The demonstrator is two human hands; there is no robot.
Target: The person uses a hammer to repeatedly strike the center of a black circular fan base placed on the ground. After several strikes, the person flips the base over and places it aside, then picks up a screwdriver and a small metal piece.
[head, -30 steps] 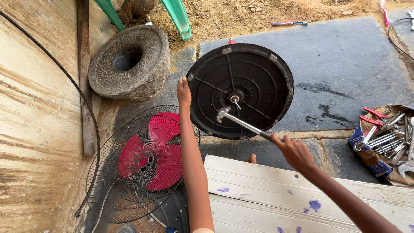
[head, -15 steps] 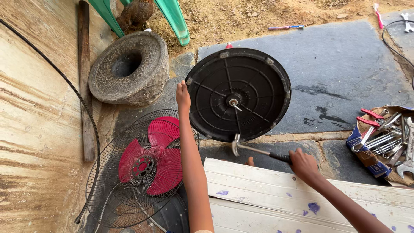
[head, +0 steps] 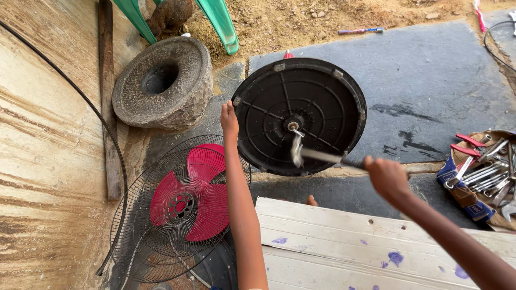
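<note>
Round black fan base (head: 301,115), turned underside up, stands on edge above the white plank bench (head: 344,241), its ribbed face toward the camera. Left hand (head: 229,119) grips its left rim, fingers curled over the edge, holding it steady. Right hand (head: 388,177) is closed around the handle of a wrench (head: 317,154), whose head sits just below the centre bolt (head: 293,127). A second ago the tool's head was on that bolt with the handle slanting down to the right; since then it has swung lower and blurs with motion, so I judge the bolt is being turned in strokes. Beside the bench's left end lies a red-bladed fan head (head: 180,204) in its wire cage. Spanners lie in a tool pouch (head: 478,177) at the right.
</note>
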